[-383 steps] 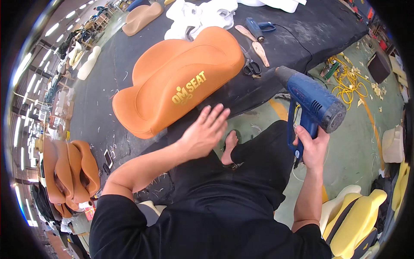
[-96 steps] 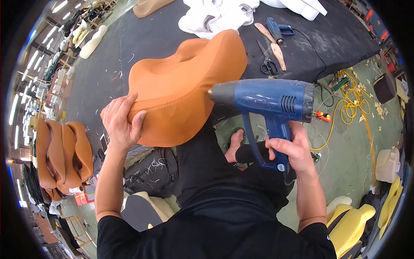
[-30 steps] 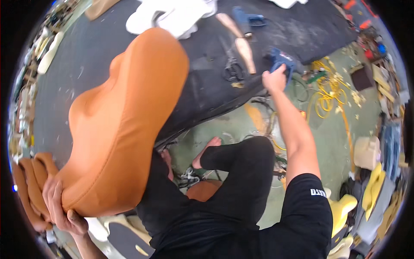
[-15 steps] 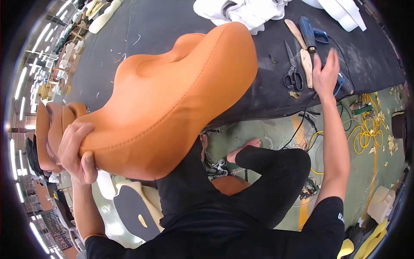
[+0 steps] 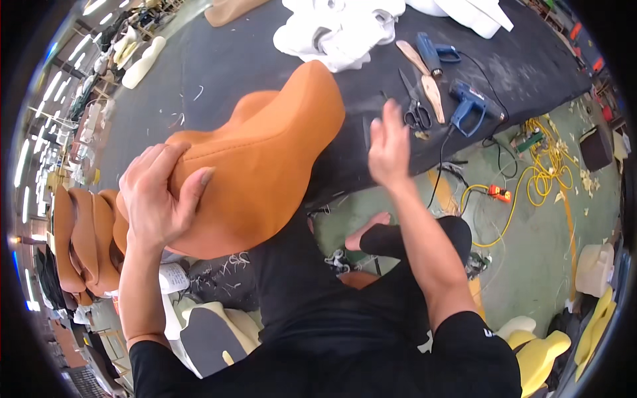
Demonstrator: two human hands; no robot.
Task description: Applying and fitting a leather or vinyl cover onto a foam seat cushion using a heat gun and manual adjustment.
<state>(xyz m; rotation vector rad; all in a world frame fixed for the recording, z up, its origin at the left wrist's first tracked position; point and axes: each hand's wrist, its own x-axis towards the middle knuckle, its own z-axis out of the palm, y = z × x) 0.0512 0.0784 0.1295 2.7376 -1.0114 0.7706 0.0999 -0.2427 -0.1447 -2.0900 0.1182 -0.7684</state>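
Cushion (image 5: 265, 159) under left hand (image 5: 159, 199), right hand (image 5: 389, 142) beside — open.

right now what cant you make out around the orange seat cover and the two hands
- Head view: underside of the orange seat cover, turned away from the camera.
- Left hand: its palm, pressed against the cover.
- Right hand: motion-blurred, open, empty.
- Black table: the part under the cover.
- Orange covers at left: cut by the fisheye rim.
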